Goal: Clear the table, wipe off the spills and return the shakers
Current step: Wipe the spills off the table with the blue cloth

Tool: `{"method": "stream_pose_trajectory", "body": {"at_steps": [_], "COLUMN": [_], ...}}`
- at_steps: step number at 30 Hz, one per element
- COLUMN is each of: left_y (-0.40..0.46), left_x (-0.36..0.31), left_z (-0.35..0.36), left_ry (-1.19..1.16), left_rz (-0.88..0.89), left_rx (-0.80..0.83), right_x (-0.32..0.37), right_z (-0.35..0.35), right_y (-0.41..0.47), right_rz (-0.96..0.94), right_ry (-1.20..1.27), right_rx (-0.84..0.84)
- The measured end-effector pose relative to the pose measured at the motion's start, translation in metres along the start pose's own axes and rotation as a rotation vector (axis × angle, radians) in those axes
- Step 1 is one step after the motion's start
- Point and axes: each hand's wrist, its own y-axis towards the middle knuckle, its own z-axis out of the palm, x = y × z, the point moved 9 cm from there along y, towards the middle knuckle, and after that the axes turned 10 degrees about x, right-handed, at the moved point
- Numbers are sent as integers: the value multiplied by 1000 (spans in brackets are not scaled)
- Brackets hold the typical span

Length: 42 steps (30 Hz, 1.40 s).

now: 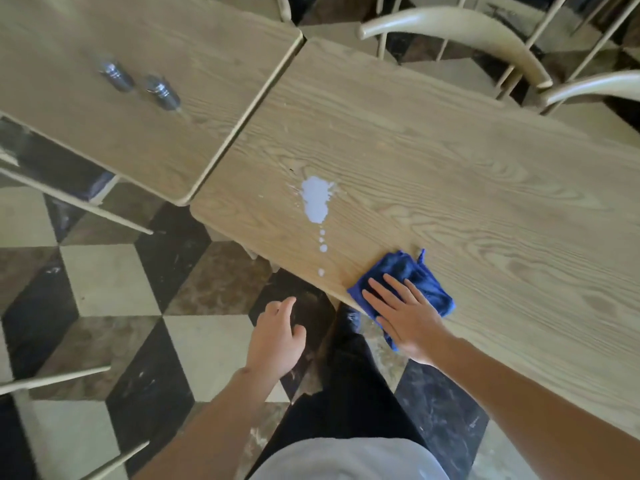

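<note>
A person's left hand (pixel 277 336) hangs loosely curled and empty above the checkered floor (pixel 114 282). The right hand (pixel 403 311) lies flat, fingers spread, pressing a blue cloth (pixel 420 277) at the near edge of the wooden worktop (pixel 467 174). Just beyond, a white spill (pixel 316 199) trails droplets. Farther left, two shakers (pixel 138 83) stand on the adjoining worktop (pixel 166 36).

The wooden table (pixel 450 161) bears a white spill (pixel 315 199) and a blue cloth (pixel 408 275).
</note>
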Motion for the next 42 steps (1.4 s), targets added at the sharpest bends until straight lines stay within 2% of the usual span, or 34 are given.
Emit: {"method": "stream_pose_trajectory", "body": {"at_steps": [4,7,12,21,23,27,30,34,39,42], "left_y": [37,63,96,171,187,218,238,249,255,256], "left_x": [-6,-6,7,38,49,74,82,79,76,80], "left_z": [-41,-71,-128,-212,-225,-258,-276,-275,-268,-266], "left_ry": [215,287,322,461,474,487,423,313,330,331], "left_rz": [27,4,-105,26,85,142,133,59,30,-9], "left_rx": [-74,-72,-117,-132,-134,-188,-209,-268,-323,-291], "right_x": [-8,-8,-8,4,11,34,55,73,67,43], "right_z": [-15,-37,-58,-65,-65,-69,-78,-90,-91,-93], "right_y": [28,58,80,82,83,97,116,140,146,147], "right_rz": [-38,-9,207,475,597,977,1240,1475,1544,1464], "right_ry": [10,53,190,312,366,580,755,948,908,815], "right_rx": [-53,-101,-168,-222,-250,-349,-429,-495,-505,-439]}}
